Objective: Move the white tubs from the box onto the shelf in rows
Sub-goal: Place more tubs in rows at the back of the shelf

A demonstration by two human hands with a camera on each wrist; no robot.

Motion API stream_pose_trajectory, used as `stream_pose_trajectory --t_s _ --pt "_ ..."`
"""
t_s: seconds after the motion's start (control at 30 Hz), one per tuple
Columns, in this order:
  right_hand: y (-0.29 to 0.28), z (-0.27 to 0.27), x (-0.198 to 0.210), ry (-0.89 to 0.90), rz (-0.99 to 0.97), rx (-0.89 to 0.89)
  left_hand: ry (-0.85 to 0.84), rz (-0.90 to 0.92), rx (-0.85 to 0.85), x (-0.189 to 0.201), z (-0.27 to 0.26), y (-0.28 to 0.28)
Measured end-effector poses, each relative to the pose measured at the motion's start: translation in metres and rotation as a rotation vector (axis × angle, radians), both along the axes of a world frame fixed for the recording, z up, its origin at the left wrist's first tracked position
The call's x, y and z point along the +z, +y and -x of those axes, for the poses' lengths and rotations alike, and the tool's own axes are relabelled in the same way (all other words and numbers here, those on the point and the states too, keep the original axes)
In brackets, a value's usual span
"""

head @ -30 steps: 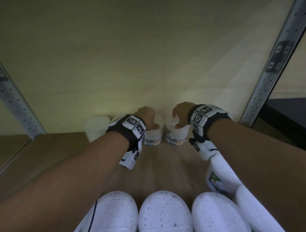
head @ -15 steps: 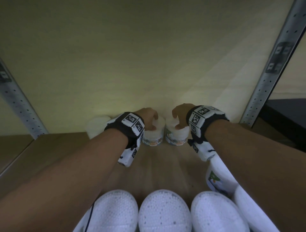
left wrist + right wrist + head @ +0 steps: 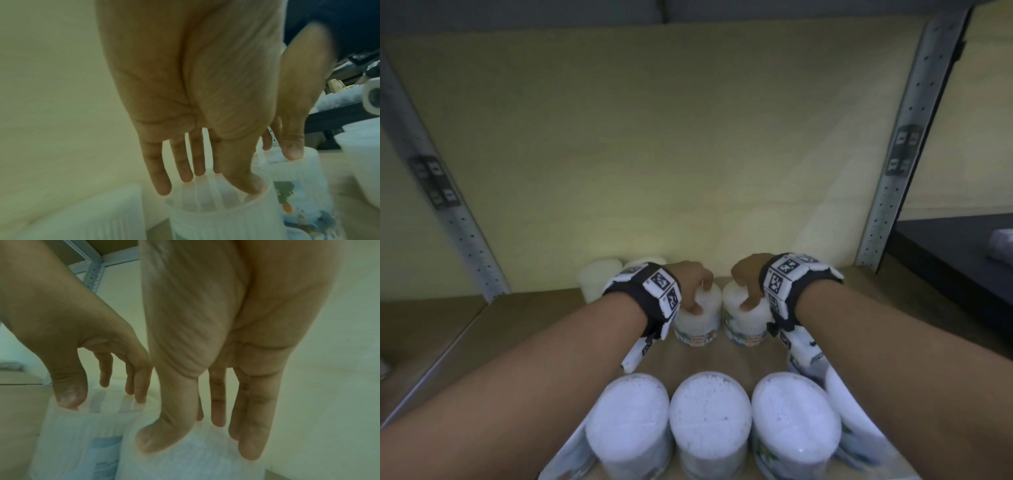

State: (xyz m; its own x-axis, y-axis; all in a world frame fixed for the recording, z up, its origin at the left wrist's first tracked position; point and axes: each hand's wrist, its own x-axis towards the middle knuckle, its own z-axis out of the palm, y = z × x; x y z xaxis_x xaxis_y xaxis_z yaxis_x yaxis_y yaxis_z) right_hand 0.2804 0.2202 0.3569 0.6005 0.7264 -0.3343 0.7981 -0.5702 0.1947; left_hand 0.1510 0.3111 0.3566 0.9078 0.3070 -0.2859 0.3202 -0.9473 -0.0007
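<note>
Two white tubs with printed labels stand side by side near the back of the wooden shelf [image 3: 534, 325]. My left hand [image 3: 693, 291] spans the lid of the left tub [image 3: 697, 325] from above, thumb on the near rim and fingertips at the far rim [image 3: 185, 177]. My right hand [image 3: 748, 287] holds the right tub [image 3: 748, 325] in the same way. The wrist views show each lid under the fingers, the left tub [image 3: 222, 216] and the right tub [image 3: 185, 459]. Several more tubs [image 3: 710, 418] fill the box nearest to me.
Two more white tubs [image 3: 601, 281] stand against the pale back wall, left of my left hand. Perforated metal uprights rise at the left [image 3: 462, 226] and at the right [image 3: 893, 178]. A dark table [image 3: 945, 260] lies beyond the right upright.
Both hands slid their tubs a little farther back on the shelf and still hold the lids. My head has drawn back, so more of the shelf and the box shows.
</note>
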Motion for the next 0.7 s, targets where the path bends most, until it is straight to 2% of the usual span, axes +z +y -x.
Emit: stream_pose_trajectory --t_s 0.07,0.1,0.13,0.2,0.27,0.3,0.4,0.53,0.63,0.7 --pt "-0.001 0.001 -0.013 0.007 -0.029 0.084 -0.011 -0.003 0.000 -0.001 0.009 -0.009" --pt "0.006 -0.014 -0.033 -0.040 -0.002 0.120 -0.015 -0.002 0.005 -0.001 0.013 -0.013" --pt "0.017 -0.032 -0.055 0.000 -0.011 0.094 -0.018 0.002 0.007 -0.001 0.018 -0.017" --pt "0.034 -0.065 -0.096 0.071 -0.076 0.160 -0.030 0.014 0.009 -0.001 0.026 -0.025" --pt "0.026 -0.066 -0.106 0.106 -0.046 0.113 -0.037 0.021 0.008 0.000 0.033 -0.033" --pt "0.014 -0.052 -0.097 0.118 -0.023 0.084 -0.034 0.023 0.010 0.000 0.037 -0.037" --pt "0.018 -0.067 -0.128 0.163 -0.112 0.133 -0.032 0.026 0.015 0.000 0.046 -0.049" --pt "0.010 -0.070 -0.135 0.181 -0.095 0.124 -0.032 0.009 0.003 -0.001 0.054 -0.059" --pt "-0.008 -0.061 -0.123 0.175 -0.082 0.122 -0.030 0.004 0.012 -0.002 0.059 -0.066" --pt "-0.047 0.003 -0.057 0.103 -0.065 0.112 -0.028 0.020 0.023 -0.002 0.061 -0.069"
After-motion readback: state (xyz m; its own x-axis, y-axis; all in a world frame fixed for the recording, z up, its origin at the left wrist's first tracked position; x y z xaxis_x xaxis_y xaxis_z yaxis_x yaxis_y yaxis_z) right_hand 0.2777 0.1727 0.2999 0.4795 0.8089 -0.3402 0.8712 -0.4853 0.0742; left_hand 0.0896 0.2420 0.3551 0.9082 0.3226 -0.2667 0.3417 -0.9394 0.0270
